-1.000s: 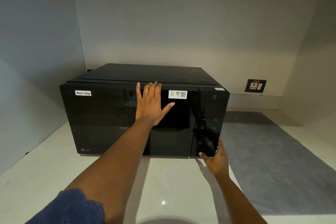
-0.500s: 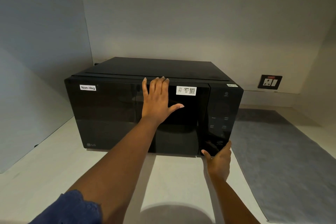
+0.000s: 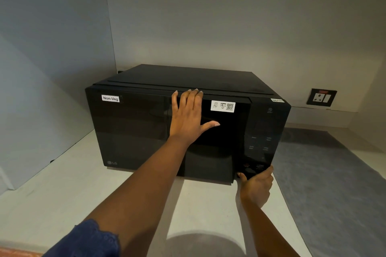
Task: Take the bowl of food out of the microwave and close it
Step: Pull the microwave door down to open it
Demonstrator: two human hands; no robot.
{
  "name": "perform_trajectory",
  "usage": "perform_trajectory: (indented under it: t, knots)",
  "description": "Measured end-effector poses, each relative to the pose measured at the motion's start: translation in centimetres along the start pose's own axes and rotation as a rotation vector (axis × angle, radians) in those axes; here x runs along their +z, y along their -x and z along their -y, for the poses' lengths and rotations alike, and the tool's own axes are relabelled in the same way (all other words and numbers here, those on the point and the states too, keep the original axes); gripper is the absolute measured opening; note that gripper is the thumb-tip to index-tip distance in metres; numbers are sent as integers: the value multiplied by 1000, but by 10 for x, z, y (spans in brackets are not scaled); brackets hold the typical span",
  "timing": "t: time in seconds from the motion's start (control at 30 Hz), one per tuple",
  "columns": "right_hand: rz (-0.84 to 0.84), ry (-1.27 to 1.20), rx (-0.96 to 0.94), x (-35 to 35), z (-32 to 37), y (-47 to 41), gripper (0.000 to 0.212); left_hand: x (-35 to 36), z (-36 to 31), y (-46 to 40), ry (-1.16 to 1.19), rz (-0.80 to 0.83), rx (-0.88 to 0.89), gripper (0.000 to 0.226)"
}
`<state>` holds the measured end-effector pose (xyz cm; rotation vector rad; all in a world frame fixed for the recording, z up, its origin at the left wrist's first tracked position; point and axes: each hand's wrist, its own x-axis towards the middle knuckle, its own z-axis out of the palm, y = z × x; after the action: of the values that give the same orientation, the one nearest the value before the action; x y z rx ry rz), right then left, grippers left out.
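Observation:
A black microwave with a "Non-Veg" label stands on the white counter, its dark glass door closed. My left hand lies flat against the upper middle of the door, fingers spread, fingertips at the top edge. My right hand is at the bottom of the control panel, thumb and fingers curled at the panel's lower edge by the door seam. The bowl of food is hidden behind the dark door.
The white counter runs to walls on the left and behind. A grey mat lies on the counter right of the microwave. A wall socket sits at the back right. A round shadow falls on the counter's near edge.
The view has shifted so the microwave sits further right. Both hands keep their places on the door and panel; the right hand has edged slightly up against the panel's lower edge.

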<state>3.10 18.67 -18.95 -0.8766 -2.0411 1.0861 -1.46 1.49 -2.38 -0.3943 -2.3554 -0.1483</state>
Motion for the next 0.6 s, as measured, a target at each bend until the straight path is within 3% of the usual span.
perform_trajectory:
  t: [0.4,0.5,0.6]
  knots:
    - [84,74,-109,-5,-20,4,97,-8,3,7,22,26,28,99]
    - [-59,18,-193,-15,-8,3,81,-9,3,9,39,21,30,95]
    - [-254,-207,-392,-30,29,-7,57,-10,6,9,37,11,46,90]
